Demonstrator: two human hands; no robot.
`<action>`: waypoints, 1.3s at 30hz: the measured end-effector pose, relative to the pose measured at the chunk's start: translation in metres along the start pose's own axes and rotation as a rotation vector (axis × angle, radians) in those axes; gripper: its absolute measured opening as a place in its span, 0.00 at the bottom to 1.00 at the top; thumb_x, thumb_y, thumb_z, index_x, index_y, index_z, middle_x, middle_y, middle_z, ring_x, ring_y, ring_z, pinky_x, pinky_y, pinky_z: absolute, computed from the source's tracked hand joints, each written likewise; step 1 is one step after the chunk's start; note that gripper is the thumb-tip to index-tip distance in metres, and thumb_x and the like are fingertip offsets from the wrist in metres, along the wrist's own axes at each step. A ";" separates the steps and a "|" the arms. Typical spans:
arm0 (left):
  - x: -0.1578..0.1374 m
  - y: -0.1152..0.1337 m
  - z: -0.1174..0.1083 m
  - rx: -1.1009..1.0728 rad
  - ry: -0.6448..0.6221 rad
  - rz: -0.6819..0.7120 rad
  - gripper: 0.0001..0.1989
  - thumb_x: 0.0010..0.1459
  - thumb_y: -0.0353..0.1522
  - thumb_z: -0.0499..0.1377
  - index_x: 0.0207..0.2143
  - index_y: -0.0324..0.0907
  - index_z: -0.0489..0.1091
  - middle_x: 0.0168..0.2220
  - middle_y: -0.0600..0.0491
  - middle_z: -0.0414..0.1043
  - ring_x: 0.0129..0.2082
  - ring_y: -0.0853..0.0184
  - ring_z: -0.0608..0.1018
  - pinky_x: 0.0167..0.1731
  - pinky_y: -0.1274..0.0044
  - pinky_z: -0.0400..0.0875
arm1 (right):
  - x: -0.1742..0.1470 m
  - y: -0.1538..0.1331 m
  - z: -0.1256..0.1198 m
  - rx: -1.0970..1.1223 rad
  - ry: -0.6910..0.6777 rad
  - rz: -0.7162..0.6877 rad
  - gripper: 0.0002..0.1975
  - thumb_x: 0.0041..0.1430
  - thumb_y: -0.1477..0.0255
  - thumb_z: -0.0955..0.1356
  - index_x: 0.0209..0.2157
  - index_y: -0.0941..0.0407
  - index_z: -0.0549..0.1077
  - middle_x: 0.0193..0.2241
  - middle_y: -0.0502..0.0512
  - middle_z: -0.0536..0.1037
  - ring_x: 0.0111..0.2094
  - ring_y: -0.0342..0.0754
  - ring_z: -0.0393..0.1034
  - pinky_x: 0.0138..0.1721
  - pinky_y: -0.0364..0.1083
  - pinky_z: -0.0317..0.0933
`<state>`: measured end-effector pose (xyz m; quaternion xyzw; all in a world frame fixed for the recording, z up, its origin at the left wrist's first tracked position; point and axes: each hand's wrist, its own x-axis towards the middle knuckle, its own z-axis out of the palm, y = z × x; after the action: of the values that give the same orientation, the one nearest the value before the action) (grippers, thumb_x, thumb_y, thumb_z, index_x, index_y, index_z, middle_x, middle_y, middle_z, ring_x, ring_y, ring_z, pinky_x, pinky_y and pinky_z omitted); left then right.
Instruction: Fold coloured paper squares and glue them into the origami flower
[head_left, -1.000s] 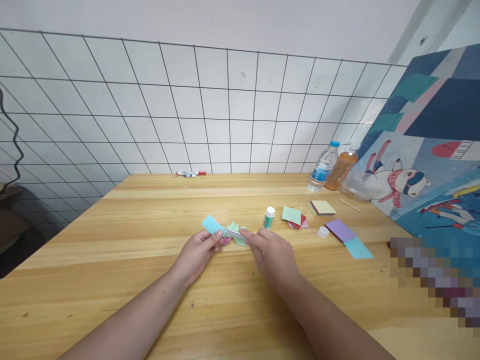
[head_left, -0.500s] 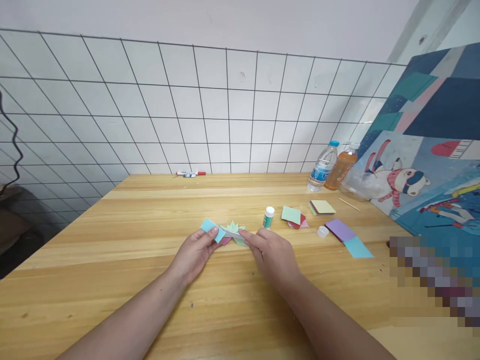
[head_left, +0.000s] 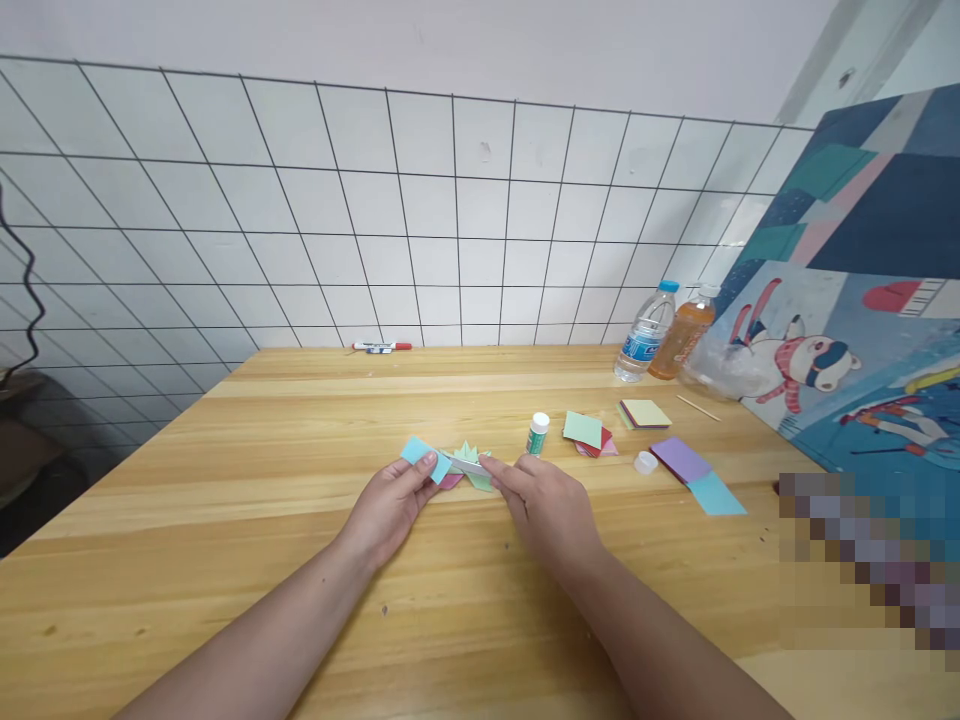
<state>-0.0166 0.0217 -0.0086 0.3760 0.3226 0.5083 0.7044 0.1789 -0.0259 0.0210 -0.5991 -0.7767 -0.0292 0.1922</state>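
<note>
Blue paper (head_left: 415, 449) is being pinched by thumb and fingers of left hand (head_left: 390, 500), well in from far edge of desk (head_left: 225, 470); right hand (head_left: 547, 508) is gripping a silver blade (head_left: 466, 466) (tool type unclear), tip sitting at the paper; green folded paper (head_left: 466, 452) is showing behind, glue stick (head_left: 537, 437) standing nearer right edge

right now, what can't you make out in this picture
All in the head view:
Handle end of the blade: hidden by the right hand
Print on the glue stick: too small to read
Part of the orange bottle: behind the clear bottle
Strip at right: pixelated, cut off by the edge
</note>
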 end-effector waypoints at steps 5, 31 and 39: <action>0.000 0.000 0.001 0.036 -0.019 -0.014 0.10 0.53 0.34 0.63 0.34 0.34 0.75 0.38 0.45 0.77 0.42 0.59 0.75 0.52 0.64 0.63 | 0.001 -0.001 0.000 0.017 -0.014 -0.006 0.16 0.65 0.66 0.58 0.52 0.38 0.65 0.27 0.48 0.70 0.30 0.42 0.65 0.25 0.42 0.46; -0.002 0.002 0.003 0.070 -0.033 -0.030 0.10 0.52 0.34 0.63 0.34 0.36 0.76 0.37 0.46 0.78 0.41 0.61 0.76 0.50 0.69 0.65 | 0.000 -0.003 -0.003 -0.011 -0.021 0.010 0.16 0.65 0.66 0.58 0.52 0.38 0.65 0.28 0.48 0.71 0.31 0.42 0.65 0.26 0.41 0.48; -0.001 0.002 0.002 0.071 -0.043 -0.037 0.11 0.51 0.34 0.64 0.34 0.35 0.76 0.38 0.44 0.77 0.41 0.59 0.76 0.50 0.68 0.64 | 0.000 -0.002 -0.003 -0.005 -0.038 0.006 0.16 0.66 0.66 0.57 0.52 0.38 0.65 0.28 0.48 0.71 0.30 0.42 0.65 0.26 0.41 0.48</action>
<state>-0.0166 0.0207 -0.0058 0.4056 0.3320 0.4751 0.7068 0.1780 -0.0271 0.0246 -0.6025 -0.7782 -0.0194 0.1761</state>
